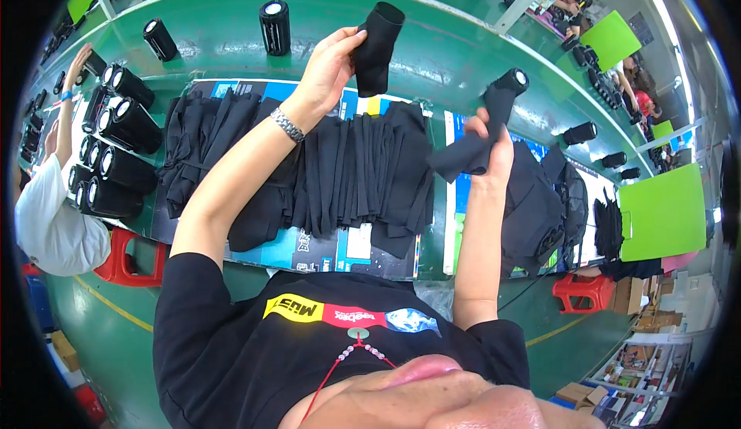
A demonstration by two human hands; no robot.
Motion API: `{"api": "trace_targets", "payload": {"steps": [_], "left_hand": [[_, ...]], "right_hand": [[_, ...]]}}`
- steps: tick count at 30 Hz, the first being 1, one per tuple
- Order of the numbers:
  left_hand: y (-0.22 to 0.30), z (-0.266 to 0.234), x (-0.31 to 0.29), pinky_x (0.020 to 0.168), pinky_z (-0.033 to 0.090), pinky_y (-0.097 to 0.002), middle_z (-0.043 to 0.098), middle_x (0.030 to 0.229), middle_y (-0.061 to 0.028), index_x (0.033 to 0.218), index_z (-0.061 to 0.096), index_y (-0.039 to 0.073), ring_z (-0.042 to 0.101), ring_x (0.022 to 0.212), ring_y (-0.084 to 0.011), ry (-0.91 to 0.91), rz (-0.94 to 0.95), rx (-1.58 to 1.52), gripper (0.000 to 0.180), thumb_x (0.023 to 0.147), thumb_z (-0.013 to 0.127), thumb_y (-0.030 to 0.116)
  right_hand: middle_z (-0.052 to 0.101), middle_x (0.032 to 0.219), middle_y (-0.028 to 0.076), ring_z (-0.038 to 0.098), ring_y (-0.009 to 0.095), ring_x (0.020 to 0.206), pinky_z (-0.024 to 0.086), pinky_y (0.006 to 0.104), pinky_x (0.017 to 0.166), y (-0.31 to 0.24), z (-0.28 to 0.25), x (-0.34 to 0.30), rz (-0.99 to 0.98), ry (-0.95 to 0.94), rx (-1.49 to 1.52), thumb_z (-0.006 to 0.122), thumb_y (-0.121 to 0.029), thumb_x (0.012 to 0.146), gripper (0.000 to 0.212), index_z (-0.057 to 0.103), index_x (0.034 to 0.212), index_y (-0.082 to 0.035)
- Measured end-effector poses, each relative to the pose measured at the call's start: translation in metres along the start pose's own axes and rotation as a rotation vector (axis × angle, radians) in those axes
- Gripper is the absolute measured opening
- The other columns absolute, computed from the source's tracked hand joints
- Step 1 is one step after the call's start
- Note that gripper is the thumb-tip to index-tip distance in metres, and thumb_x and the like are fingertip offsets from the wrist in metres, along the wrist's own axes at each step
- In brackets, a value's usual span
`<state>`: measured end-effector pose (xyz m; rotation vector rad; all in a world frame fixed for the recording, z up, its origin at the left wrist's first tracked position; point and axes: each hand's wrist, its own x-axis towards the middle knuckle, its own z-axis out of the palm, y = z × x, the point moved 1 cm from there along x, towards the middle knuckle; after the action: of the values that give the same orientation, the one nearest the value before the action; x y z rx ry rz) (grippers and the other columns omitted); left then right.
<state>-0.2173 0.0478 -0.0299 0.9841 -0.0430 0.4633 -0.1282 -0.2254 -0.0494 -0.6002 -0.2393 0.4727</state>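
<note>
My left hand (pixel 332 62), with a metal watch on its wrist, is closed round a black cloth sleeve (pixel 377 54), a short tube with its open end upward. My right hand (pixel 494 151) grips another black cloth sleeve (pixel 467 157), which hangs folded to the left. Beyond those fingers shows the round pale end of a black cylindrical speaker (pixel 513 81); I cannot tell whether it sits inside the sleeve. Below my hands, rows of flat black sleeves (pixel 355 170) lie on the printed board. To the right is a heap of black cloth (pixel 532 213).
A green conveyor (pixel 224 23) runs across the far side, with speakers (pixel 275 27) standing on it. More speakers (pixel 127 124) are stacked at the left, near a co-worker's arm (pixel 65 112). Red stools (pixel 127 259) and a lime-green panel (pixel 664 213) flank the table.
</note>
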Motion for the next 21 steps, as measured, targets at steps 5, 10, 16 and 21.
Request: {"api": "trace_targets", "payload": {"steps": [5,10,16,21], "left_hand": [[0.044,0.040,0.000,0.079,0.044,-0.0241,0.062,0.092,0.0024,0.104,0.060,0.006,0.058,0.087,-0.0063,-0.156,-0.035,0.104,0.018,0.093,0.055,0.019],[0.074,0.060,-0.029,0.073,0.046,-0.0213,0.062,0.089,0.0024,0.103,0.059,0.006,0.058,0.082,-0.0041,-0.344,-0.149,0.197,0.017,0.092,0.057,0.020],[0.085,0.036,-0.050,0.076,0.045,-0.0188,0.062,0.090,0.0022,0.099,0.061,0.004,0.057,0.084,-0.0036,-0.215,0.006,0.419,0.014,0.091,0.060,0.016],[0.084,-0.005,-0.053,0.077,0.047,-0.0215,0.063,0.088,0.0011,0.097,0.062,0.004,0.059,0.084,-0.0056,-0.053,-0.104,0.244,0.013,0.090,0.061,0.015]], "right_hand": [[0.035,0.069,0.001,0.035,0.010,0.057,0.033,0.0222,0.049,-0.008,0.052,0.008,0.091,-0.248,0.196,0.058,-0.048,0.089,0.044,0.043,0.086,-0.006],[0.043,0.067,-0.001,0.038,0.006,0.057,0.025,0.0194,0.041,0.010,0.088,0.027,-0.122,-0.315,-0.191,0.061,0.007,0.078,0.031,0.039,0.066,-0.012],[0.051,0.072,-0.002,0.040,0.004,0.048,0.025,0.0191,0.040,0.059,0.131,0.018,0.284,-0.461,-0.275,0.059,-0.012,0.085,0.011,0.057,0.094,-0.006],[0.051,0.077,-0.001,0.043,0.006,0.052,0.029,0.0210,0.040,0.086,0.121,0.028,0.542,-0.518,-0.635,0.060,-0.008,0.083,0.017,0.057,0.100,-0.003]]}}
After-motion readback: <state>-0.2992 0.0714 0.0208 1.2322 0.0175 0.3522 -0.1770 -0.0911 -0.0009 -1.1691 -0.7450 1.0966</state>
